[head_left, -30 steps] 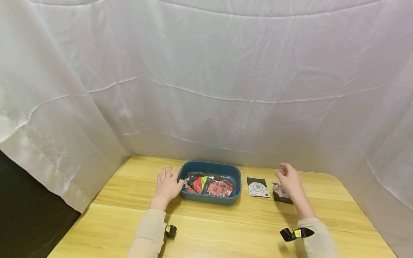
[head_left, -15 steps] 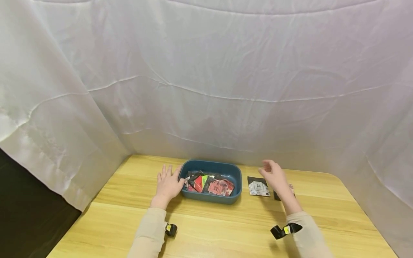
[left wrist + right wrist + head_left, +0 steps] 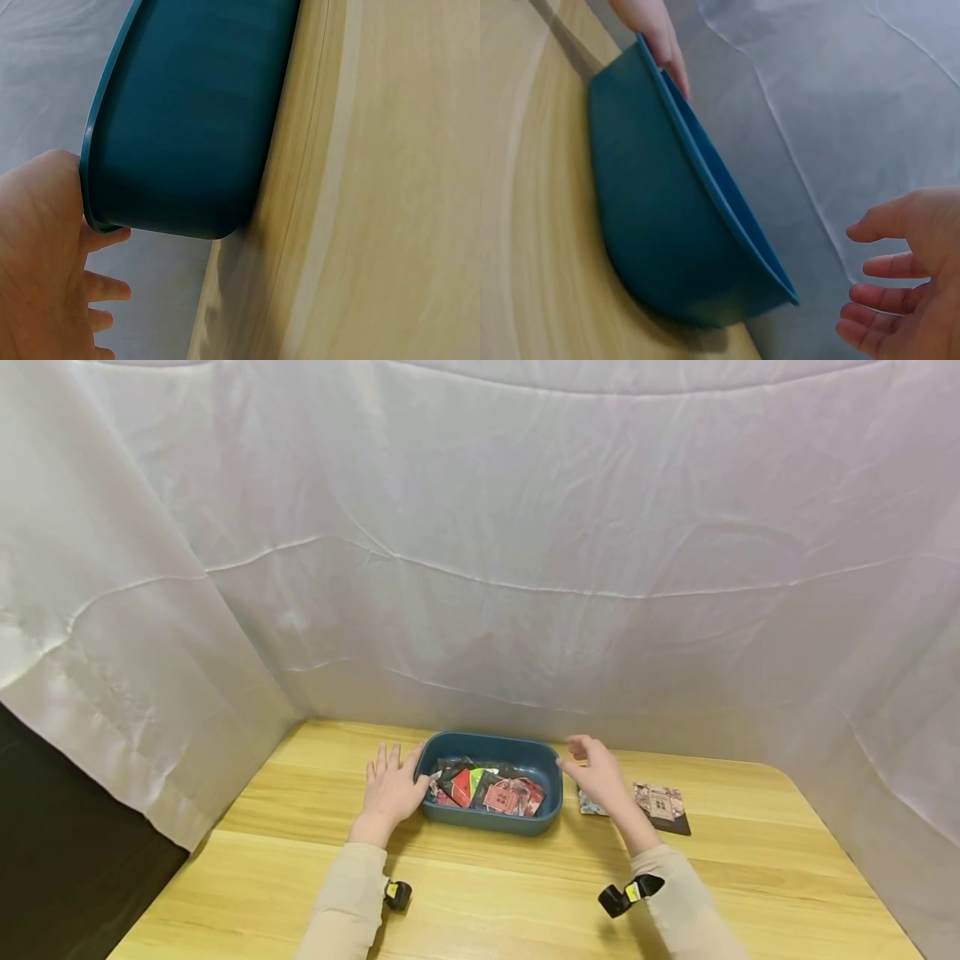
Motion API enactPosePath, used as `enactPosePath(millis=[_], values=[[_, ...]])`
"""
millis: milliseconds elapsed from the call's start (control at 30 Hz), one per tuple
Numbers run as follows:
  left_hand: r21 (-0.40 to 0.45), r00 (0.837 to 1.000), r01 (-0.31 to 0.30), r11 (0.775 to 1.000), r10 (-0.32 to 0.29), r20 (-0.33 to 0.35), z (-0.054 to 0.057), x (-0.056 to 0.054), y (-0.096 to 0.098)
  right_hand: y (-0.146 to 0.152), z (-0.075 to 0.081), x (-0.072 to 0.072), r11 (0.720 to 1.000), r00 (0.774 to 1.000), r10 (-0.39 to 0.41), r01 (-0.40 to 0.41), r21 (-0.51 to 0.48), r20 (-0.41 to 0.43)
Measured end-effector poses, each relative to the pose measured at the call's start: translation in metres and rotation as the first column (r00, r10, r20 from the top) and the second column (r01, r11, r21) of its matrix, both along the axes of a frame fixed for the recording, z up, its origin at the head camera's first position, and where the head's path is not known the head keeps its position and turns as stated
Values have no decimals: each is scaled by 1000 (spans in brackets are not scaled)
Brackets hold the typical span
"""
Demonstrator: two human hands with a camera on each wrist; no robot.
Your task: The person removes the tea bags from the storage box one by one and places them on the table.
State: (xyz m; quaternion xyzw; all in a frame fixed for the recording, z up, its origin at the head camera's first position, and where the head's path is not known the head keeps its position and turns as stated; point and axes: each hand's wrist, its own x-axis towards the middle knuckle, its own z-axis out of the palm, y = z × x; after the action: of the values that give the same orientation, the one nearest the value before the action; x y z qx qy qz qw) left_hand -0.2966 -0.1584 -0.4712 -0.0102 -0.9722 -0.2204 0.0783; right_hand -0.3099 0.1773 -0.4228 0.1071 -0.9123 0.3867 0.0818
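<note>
A blue rectangular basin stands on the table with several small printed sachets lying in it, red, black, green and pink. My left hand rests at the basin's left rim, its fingers spread outside and its thumb over the edge. In the left wrist view the left hand touches that rim. My right hand hovers just off the basin's right end, fingers loosely bent, holding nothing. Below it a grey-and-white sachet is mostly hidden. Beside the right forearm lies a floral sachet with a black end.
The pale wooden table reaches back to a hanging whitish curtain, which also encloses both sides. A black area shows at the lower left.
My right hand has moved left from above the floral sachet, past the grey-and-white one, to the basin's right end. The left hand and the basin have stayed put.
</note>
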Motion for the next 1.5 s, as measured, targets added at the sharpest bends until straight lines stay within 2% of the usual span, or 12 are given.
enactPosePath(millis=[367,533,700,967,1133,1500], values=[[-7,1000,3,1000,-3,-2,0,1,0,-40,-18,-6,992,993,122,-122,28,3],[-2,1000,5,1000,-5,2,-1,1,1,-54,-25,-4,983,983,172,-176,58,70],[5,1000,5,1000,-5,-1,0,1,1,-63,-27,-4,967,972,214,-225,116,101],[8,1000,6,1000,-6,-4,-1,0,0,-68,-29,-5,944,964,219,-249,218,153],[7,1000,5,1000,-5,2,-2,0,0,-70,-29,-4,935,960,228,-263,238,164],[12,1000,7,1000,-7,-2,-3,-2,1,-70,-30,-3,957,975,198,-214,196,97]])
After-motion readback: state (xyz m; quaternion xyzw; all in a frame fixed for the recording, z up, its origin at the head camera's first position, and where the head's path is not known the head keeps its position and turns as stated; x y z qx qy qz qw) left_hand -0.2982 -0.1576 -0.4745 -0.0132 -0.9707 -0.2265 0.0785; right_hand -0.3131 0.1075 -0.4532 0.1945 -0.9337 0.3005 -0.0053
